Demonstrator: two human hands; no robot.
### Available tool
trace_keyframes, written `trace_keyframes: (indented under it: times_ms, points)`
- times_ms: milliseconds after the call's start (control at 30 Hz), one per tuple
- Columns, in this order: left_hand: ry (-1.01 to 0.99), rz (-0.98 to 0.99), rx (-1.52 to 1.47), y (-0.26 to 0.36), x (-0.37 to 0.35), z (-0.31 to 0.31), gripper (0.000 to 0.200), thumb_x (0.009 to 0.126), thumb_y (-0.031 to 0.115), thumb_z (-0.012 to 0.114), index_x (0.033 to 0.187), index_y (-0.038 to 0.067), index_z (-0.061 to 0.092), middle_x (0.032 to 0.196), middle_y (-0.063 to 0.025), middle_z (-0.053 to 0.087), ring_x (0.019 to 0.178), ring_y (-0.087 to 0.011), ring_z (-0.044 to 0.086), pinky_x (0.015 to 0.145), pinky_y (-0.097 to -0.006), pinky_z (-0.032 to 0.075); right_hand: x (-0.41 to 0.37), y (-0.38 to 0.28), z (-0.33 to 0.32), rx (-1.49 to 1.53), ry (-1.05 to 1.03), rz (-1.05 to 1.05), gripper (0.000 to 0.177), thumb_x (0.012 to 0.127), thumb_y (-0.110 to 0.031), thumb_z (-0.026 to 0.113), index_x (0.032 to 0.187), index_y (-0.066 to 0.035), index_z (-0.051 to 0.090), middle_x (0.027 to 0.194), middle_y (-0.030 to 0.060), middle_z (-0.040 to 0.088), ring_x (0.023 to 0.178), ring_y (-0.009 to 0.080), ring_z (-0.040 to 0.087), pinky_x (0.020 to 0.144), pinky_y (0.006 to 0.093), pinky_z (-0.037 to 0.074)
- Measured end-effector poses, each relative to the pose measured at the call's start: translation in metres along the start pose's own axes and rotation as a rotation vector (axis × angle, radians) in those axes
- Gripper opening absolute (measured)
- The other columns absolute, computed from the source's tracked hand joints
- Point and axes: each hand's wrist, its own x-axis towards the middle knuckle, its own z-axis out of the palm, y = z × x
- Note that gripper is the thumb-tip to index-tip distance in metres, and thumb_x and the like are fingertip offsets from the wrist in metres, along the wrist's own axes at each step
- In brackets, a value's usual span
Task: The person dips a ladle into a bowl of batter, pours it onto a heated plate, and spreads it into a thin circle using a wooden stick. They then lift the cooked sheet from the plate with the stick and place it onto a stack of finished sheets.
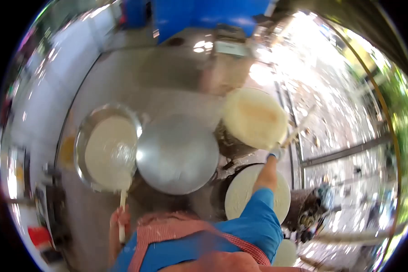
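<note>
My left hand (121,217) is closed round a pale wooden handle (123,199); its far end reaches over the near rim of a wide metal bowl (80,154) of creamy white batter (106,158). My right arm stretches forward over a round white surface (240,195). At its end, my right hand (275,152), blurred, with something white and blue around the wrist, is closed on a light wooden stick (299,129) slanting away to the right. Beside that hand a pale yellow round sheet (254,119) lies on top of a dark drum-like base (231,143).
Between the batter bowl and the drum sits a large round metal lid or pan (177,154). Blue containers (204,18) stand at the back. A bright littered area with a metal rail (349,150) lies to the right. A red object (40,235) is at the lower left.
</note>
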Motion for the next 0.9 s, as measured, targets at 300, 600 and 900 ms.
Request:
trace_keyframes:
  times_ms: [300,600,900]
  points:
    - [-0.450,0.053,-0.323,0.066,-0.017,-0.015,0.042,0.094,0.013,0.044,0.135,0.021,0.038,0.065,-0.0023,0.037,0.051,-0.0105,0.036,0.037,-0.0191,0.034,-0.280,-0.078,-0.044,0.196,-0.937,-0.795,0.029,0.081,-0.021,0.063,0.100,0.000,0.066,0.074,0.0059,0.060,0.069,0.0164,0.056,0.065,0.0283,0.047]
    - [0.173,0.178,0.420,0.279,0.081,-0.141,0.023,0.089,0.009,0.049,0.111,0.007,0.047,0.064,-0.0026,0.043,0.050,-0.0073,0.039,0.035,-0.0178,0.030,-0.663,-0.140,-0.075,-0.894,-1.173,-1.664,0.029,0.078,-0.029,0.052,0.088,-0.007,0.067,0.080,0.0150,0.066,0.082,0.0333,0.064,0.073,0.0431,0.050]
    - [0.077,-0.115,0.599,0.309,0.093,-0.156,0.016,0.088,0.012,0.050,0.075,0.004,0.047,0.053,0.0014,0.042,0.046,-0.0051,0.041,0.036,-0.0180,0.029,-0.712,-0.050,-0.126,-0.782,-1.316,-1.105,0.046,0.080,-0.050,0.058,0.088,-0.005,0.064,0.084,0.0197,0.064,0.083,0.0364,0.061,0.074,0.0453,0.046]
